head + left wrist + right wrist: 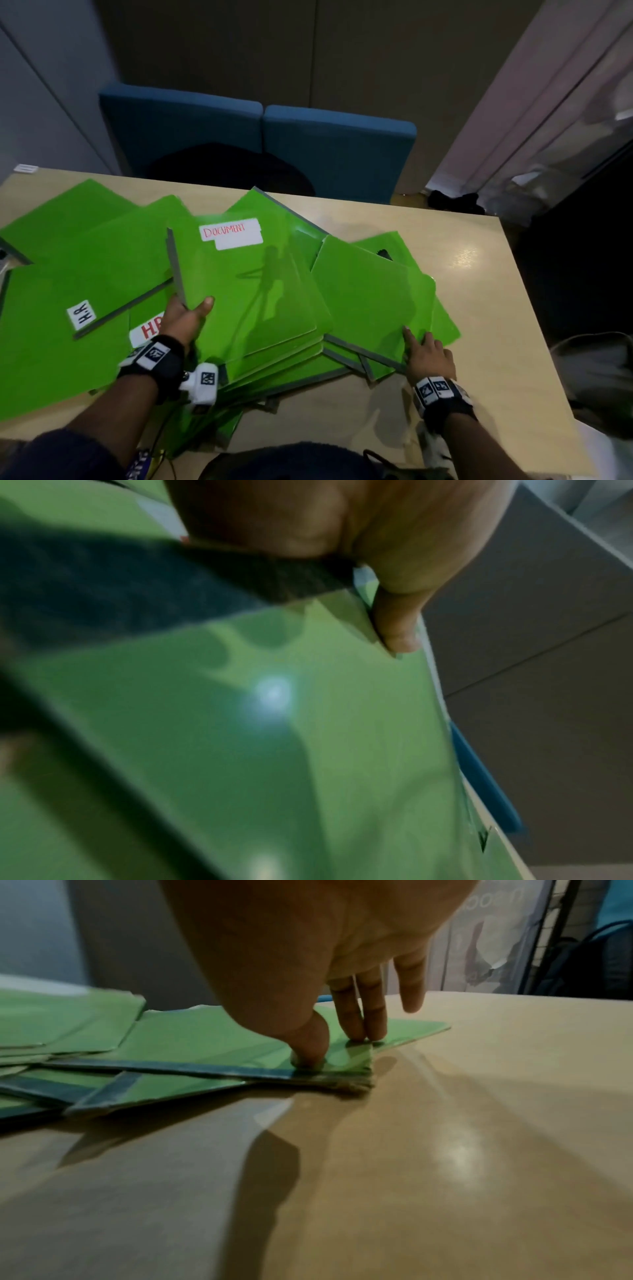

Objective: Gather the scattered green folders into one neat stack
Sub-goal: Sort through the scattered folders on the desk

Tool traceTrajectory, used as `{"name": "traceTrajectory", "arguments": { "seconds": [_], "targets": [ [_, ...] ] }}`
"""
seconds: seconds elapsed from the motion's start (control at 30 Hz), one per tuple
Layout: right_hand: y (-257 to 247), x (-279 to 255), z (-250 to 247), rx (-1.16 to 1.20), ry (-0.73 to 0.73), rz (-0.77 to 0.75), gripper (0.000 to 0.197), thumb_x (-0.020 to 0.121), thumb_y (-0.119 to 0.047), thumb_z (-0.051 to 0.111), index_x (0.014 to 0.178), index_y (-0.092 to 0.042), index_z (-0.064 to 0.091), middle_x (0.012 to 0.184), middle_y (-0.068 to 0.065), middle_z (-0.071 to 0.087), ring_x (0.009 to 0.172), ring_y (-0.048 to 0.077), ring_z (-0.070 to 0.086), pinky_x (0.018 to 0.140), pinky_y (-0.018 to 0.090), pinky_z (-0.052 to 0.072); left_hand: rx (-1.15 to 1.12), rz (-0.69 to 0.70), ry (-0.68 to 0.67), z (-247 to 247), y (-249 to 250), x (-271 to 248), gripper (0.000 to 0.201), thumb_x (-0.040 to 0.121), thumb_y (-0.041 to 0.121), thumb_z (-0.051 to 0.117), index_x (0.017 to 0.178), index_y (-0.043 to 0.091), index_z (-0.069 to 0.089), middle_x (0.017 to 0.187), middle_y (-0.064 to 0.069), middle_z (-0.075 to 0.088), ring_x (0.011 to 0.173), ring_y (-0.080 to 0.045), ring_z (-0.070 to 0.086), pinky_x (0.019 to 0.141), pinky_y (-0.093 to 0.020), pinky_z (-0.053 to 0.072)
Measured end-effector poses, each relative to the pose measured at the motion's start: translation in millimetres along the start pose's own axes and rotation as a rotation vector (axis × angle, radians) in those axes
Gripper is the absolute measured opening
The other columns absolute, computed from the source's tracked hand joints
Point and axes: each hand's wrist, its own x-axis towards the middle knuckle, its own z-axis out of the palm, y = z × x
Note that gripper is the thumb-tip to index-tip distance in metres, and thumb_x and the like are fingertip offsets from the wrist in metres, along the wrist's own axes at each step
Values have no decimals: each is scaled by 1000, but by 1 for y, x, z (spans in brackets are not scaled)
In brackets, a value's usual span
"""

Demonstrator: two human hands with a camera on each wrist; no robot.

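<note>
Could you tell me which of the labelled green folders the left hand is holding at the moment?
It is the DOCUMENT folder, with red writing on its white label. The left hand grips its near corner. The H.R folder lies flat, untouched.

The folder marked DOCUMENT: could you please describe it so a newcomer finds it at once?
On the beige table, look to the middle of the spread of green folders. The DOCUMENT folder tops the pile there, gripped at its near left corner by the left hand. Only it bears a white label with red handwriting reading DOCUMENT.

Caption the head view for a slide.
Left hand grips the DOCUMENT folder; right hand presses a folder corner on the table.
</note>
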Motion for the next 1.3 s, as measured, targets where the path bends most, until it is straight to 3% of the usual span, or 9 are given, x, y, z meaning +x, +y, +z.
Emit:
{"name": "traceTrajectory", "arguments": {
  "seconds": [0.1, 0.2, 0.33, 0.43, 0.63, 0.73, 0.9, 1.07, 1.3],
  "targets": [
    [-2, 9, -16, -20, 57, -85, 48, 97, -48, 39, 131, -17, 51, 149, 9, 32, 137, 26, 32, 114, 40, 26, 138, -110, 17, 11, 0, 3, 42, 85, 28, 72, 107, -1, 51, 96, -22, 61, 81, -29, 56, 69, -34, 43],
    [-4, 34, -37, 79, 38, -111, 51, 93, -52, 49, 126, -14, 54, 156, 6, 23, 141, 27, 28, 117, 41, 22, 291, -159, -12, 12, 1, 3, 69, 83, 38, 72, 128, -3, 41, 117, -26, 56, 104, -39, 57, 83, -39, 47],
    [-5, 76, -53, 329, 45, -39, 64, 84, -44, 69, 137, -17, 46, 155, 6, 27, 135, 29, 41, 111, 43, 36, 340, -193, 28, 15, -4, 7, 78, 79, 42, 74, 134, 4, 35, 128, -30, 54, 111, -47, 57, 90, -57, 50],
    [-4, 97, -58, 413, 20, -19, 67, 83, -39, 72, 138, -15, 44, 153, 8, 31, 131, 30, 46, 107, 45, 42, 336, -217, 41, 21, -1, 5, 79, 85, 34, 71, 144, 4, 28, 137, -29, 47, 118, -47, 51, 95, -53, 47],
    [21, 109, -48, 111, -148, -78, 94, 81, -58, 64, 153, -38, 8, 164, -4, -1, 150, 28, 7, 116, 55, 14, 290, -254, 48, 24, 3, 5, 76, 87, 28, 69, 146, 8, 26, 137, -26, 46, 119, -46, 49, 97, -52, 46],
    [24, 105, -43, 112, -94, -34, 101, 71, -62, 71, 151, -38, 13, 160, 2, 14, 147, 29, 17, 117, 58, 9, 311, -254, 46, 25, 5, 6, 75, 87, 27, 69, 145, 5, 27, 135, -27, 47, 117, -45, 51, 94, -48, 47],
    [33, 98, -43, 100, -143, -2, 117, 56, -68, 78, 150, -37, 15, 142, 9, 31, 133, 34, 33, 108, 49, 36, 340, -260, 35, 23, 4, 9, 77, 85, 32, 70, 144, 5, 29, 133, -27, 50, 115, -45, 53, 96, -53, 47],
    [47, 83, -39, 137, -168, 42, 114, 54, -74, 74, 148, -47, 14, 136, 9, 49, 125, 34, 46, 101, 45, 42, 343, -276, 19, 24, 4, 7, 75, 86, 31, 70, 143, 5, 29, 132, -28, 49, 115, -47, 51, 95, -53, 47],
    [94, 59, -13, 776, -183, 345, 85, 65, -25, 89, 139, -21, 46, 126, 14, 63, 112, 37, 59, 98, 50, 48, 336, -268, 19, 23, 2, 4, 74, 87, 30, 69, 144, 7, 27, 136, -26, 46, 118, -46, 49, 95, -54, 46]
  ]
}}
